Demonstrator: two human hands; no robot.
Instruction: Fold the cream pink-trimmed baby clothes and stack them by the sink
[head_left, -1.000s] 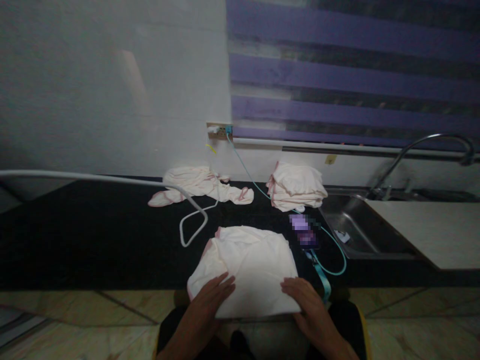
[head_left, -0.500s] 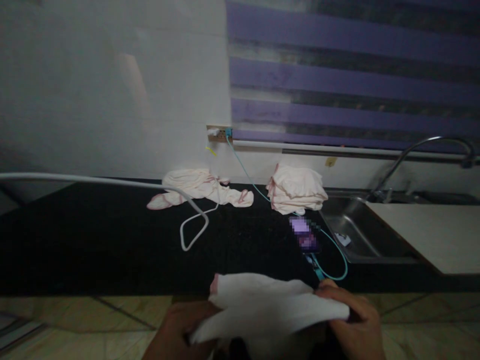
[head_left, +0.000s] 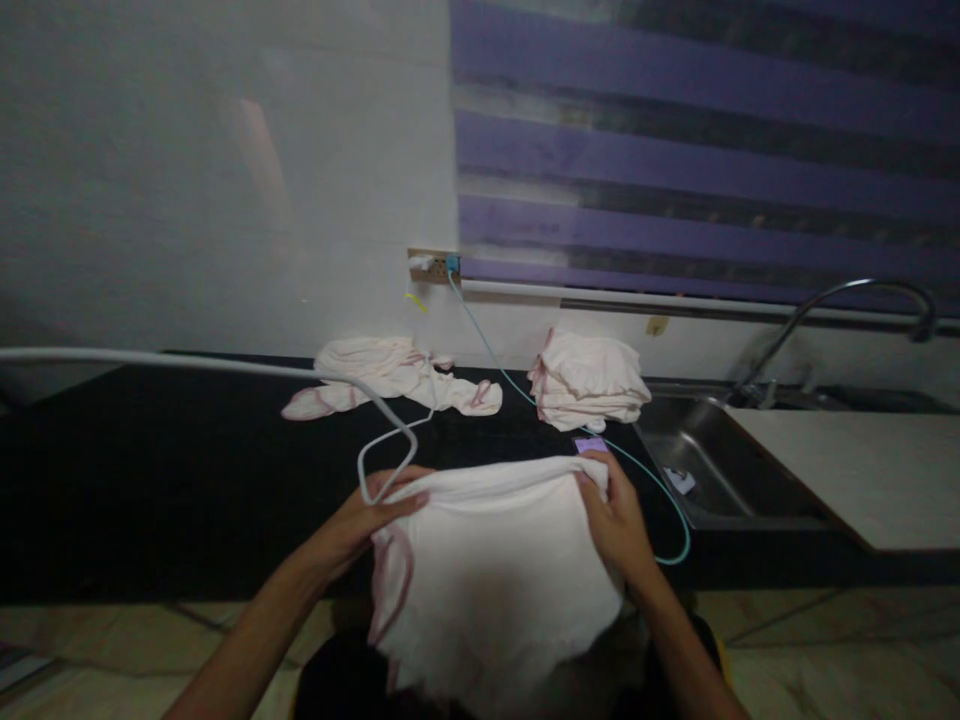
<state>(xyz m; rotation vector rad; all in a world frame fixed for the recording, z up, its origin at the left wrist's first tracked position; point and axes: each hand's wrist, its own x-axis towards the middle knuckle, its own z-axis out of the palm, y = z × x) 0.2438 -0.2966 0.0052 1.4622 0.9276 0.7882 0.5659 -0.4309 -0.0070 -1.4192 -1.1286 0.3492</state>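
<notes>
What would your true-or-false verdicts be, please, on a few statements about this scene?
1. The left hand and right hand both grip the white cloth. True.
2. The folded stack lies in the sink. False: the folded stack lies on the black counter, beside the sink.
3. The teal cable is plugged into the wall socket. True.
4. The crumpled pile lies right of the folded stack. False: the crumpled pile lies left of it.

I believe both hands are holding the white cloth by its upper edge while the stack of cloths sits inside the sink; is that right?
Not quite: the head view shows the stack of cloths on the black counter, beside the sink, not inside it. The left hand and right hand do hold the white cloth by its upper edge.
</notes>
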